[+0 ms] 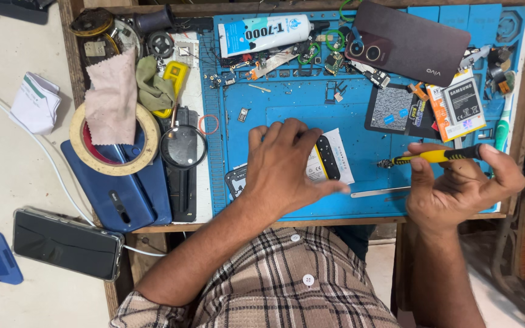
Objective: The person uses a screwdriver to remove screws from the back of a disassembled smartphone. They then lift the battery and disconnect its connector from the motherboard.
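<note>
My left hand (287,167) lies flat on an opened phone (326,159) in the middle of the blue repair mat (287,100), fingers spread over its battery and white label. My right hand (460,185) hovers at the mat's right edge, gripping a yellow and black screwdriver (435,157) whose tip points left toward the phone. A thin metal pry tool (379,192) lies on the mat between both hands.
A dark phone back cover (405,42), a white glue tube (265,33), a spare battery (462,104) and small parts crowd the mat's top. To the left lie a magnifying glass (183,147), a tape roll (115,149), a pink cloth, blue phones and a cased phone (67,243).
</note>
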